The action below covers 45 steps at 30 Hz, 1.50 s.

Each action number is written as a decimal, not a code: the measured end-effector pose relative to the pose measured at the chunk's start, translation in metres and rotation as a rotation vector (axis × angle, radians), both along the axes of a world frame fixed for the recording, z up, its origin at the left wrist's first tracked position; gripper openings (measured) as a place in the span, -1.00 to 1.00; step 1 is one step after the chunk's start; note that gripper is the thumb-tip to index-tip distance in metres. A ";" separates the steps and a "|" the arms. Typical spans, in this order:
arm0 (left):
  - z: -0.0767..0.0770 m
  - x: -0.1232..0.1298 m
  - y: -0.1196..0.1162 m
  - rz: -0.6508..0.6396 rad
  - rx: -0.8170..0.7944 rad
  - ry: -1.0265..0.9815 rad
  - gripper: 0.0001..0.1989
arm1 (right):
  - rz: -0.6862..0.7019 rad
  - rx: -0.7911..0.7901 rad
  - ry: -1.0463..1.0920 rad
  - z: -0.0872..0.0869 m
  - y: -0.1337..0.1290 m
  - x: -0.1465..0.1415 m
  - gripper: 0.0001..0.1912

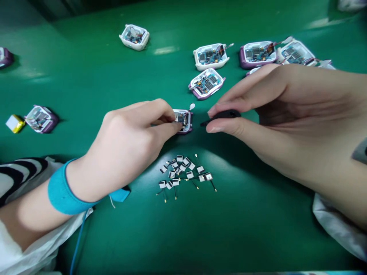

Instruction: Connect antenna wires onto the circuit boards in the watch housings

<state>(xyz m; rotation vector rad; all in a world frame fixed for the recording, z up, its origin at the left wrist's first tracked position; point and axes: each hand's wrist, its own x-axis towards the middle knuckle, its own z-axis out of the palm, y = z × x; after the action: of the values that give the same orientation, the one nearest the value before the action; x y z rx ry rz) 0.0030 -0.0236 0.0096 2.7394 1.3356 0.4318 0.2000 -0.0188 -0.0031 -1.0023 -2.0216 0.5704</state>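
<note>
I see green mat (183, 233), blue wristband (61, 191), black-and-white striped cloth (21, 173), purple-and-white casing (187, 121), yellow-and-silver block (15, 123), black tool (226, 115), white casing (134, 37) with blue board.

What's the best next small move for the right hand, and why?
Probably ease the right hand leftward, bringing the black tool nearer the open watch casing: the left hand has its fingers on that casing, and the tool's narrow end points that way across a gap.
</note>
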 end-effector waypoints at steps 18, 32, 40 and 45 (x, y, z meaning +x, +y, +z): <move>-0.004 -0.007 -0.001 -0.132 0.141 0.143 -0.69 | 0.007 0.100 -0.073 -0.005 0.002 -0.018 -0.89; -0.004 -0.008 0.005 -0.186 0.054 0.051 -0.69 | -0.044 0.092 -0.131 -0.001 -0.002 -0.026 -0.80; -0.006 -0.009 0.000 -0.121 0.104 0.087 -0.77 | -0.023 0.114 -0.091 -0.004 0.005 -0.028 -0.75; -0.005 -0.009 0.001 -0.093 0.044 0.119 -0.72 | 0.009 0.158 -0.040 -0.009 0.006 -0.029 -0.75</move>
<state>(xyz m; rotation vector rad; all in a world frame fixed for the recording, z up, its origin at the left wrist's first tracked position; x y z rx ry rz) -0.0060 -0.0223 0.0045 2.8906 1.2306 0.2992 0.1705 -0.0131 -0.0125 -0.9167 -2.0719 0.3907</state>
